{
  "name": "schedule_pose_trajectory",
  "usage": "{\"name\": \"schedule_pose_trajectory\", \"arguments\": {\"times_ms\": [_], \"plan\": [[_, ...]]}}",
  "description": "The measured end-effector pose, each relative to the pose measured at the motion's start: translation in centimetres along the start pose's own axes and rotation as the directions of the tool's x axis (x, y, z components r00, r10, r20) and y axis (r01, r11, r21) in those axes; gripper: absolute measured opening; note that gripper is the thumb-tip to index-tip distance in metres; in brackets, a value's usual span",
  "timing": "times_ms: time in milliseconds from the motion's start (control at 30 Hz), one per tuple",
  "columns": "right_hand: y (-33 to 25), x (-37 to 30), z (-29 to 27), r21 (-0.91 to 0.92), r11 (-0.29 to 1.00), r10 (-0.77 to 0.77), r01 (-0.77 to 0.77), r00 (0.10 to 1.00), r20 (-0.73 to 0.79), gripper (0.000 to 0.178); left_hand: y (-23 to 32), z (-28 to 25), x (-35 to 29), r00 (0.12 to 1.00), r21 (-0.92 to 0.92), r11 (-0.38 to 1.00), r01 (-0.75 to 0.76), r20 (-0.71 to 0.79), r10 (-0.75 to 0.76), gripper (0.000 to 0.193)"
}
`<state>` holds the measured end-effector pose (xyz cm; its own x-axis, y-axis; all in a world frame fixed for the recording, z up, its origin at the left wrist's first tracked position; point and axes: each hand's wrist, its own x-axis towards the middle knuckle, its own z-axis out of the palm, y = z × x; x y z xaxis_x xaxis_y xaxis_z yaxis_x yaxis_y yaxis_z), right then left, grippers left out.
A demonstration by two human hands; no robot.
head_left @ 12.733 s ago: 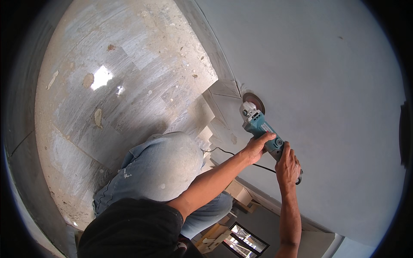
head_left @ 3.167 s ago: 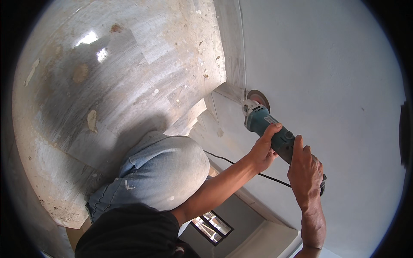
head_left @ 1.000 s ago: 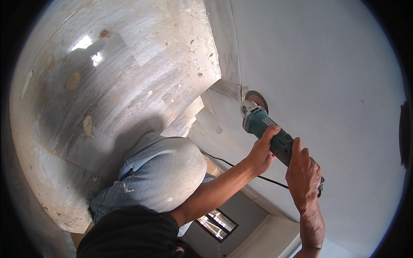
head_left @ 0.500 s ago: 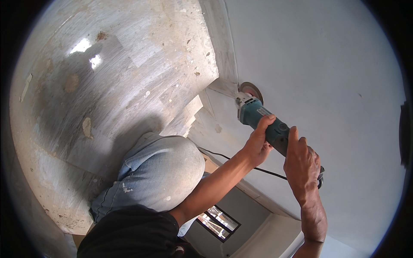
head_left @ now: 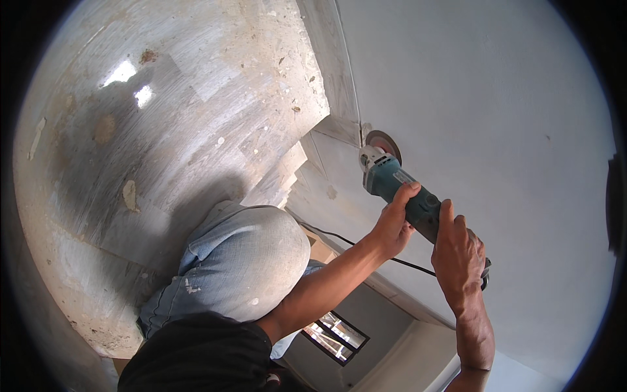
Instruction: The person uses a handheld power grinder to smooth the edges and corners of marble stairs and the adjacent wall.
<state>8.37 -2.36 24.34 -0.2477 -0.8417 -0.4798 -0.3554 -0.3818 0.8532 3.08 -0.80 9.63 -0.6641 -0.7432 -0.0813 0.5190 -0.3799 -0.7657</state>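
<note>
One black sleeve (head_left: 196,353) is nearest, well below and left of the grinder (head_left: 390,179); just beyond it, a bent knee (head_left: 261,261) in faded blue jeans, marked with white specks, also lies left of the tool. Next come the person's bare hands. The right hand (head_left: 460,258) is wrapped round the grinder's rear end, and the left hand (head_left: 394,225) grips the middle of its body, thumb laid on top. A black cord (head_left: 411,266) runs behind the left forearm, below the grinder. The teal tool slants in front of a grey wall (head_left: 496,117), its round disc (head_left: 384,145) up by the corner of the baseboard (head_left: 336,78); from here I can't tell whether disc and wall touch. Left of the grinder spreads a dusty, wood-look floor (head_left: 170,130), with pale steps (head_left: 294,166) between them. Farthest off, below the grinder, is a dark-framed window (head_left: 335,336).
</note>
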Motion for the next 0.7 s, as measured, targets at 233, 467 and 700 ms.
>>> {"name": "schedule_pose_trajectory", "arguments": {"times_ms": [233, 467, 700], "plan": [[-0.1, 0.7, 0.0, -0.015, 1.000, -0.001, 0.000, 1.000, -0.007, 0.050, 0.6, -0.3, 0.7, 0.999, 0.025, 0.999, 0.033, 0.028, -0.034, 0.034], [0.5, -0.1, 0.7, -0.008, 1.000, 0.020, -0.020, 0.999, 0.043, 0.053, -1.2, -1.5, 0.9, 0.996, 0.006, 0.996, 0.084, 0.036, -0.084, 0.032], [0.8, -0.7, 1.8, 0.036, 0.999, 0.024, -0.022, 0.999, -0.035, 0.055, -1.3, -1.4, 0.5, 0.999, 0.054, 0.998, 0.039, 0.014, -0.040, 0.034]]}}
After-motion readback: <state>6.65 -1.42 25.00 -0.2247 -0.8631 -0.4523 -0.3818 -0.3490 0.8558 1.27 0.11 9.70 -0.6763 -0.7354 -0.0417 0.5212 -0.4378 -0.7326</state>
